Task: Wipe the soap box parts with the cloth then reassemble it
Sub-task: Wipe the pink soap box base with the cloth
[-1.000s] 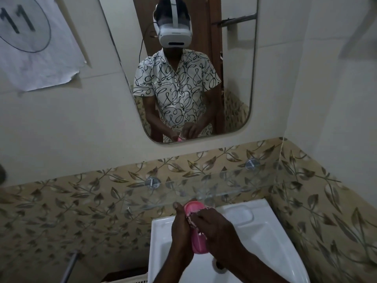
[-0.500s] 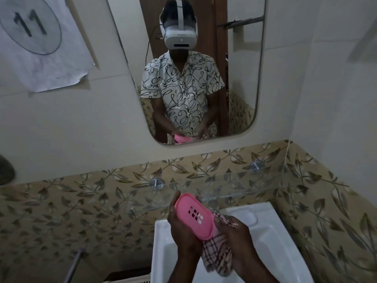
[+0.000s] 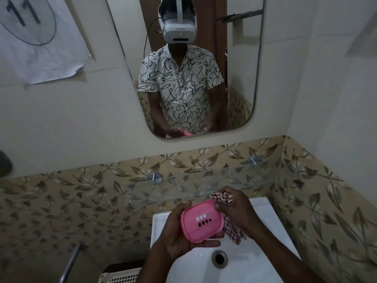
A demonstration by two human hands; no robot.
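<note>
A pink soap box part (image 3: 202,223) with two short rows of drain slots faces me above the sink. My left hand (image 3: 177,240) cups it from below and from the left. My right hand (image 3: 234,209) grips a checked cloth (image 3: 222,198), bunched above the fingers at the part's upper right edge, with a loose end (image 3: 234,233) hanging beside the part. Any other soap box part is hidden from me.
A white sink (image 3: 265,237) with its drain hole (image 3: 219,259) lies under my hands. A glass shelf (image 3: 204,180) runs along the leaf-patterned tiles just behind. A mirror (image 3: 240,78) hangs above. A white perforated basket (image 3: 120,277) and a metal pipe (image 3: 70,262) stand at lower left.
The pink part has turned from edge-on to flat, slots facing me. My right hand has moved up to its upper right edge with the cloth. The view has tilted down slightly.
</note>
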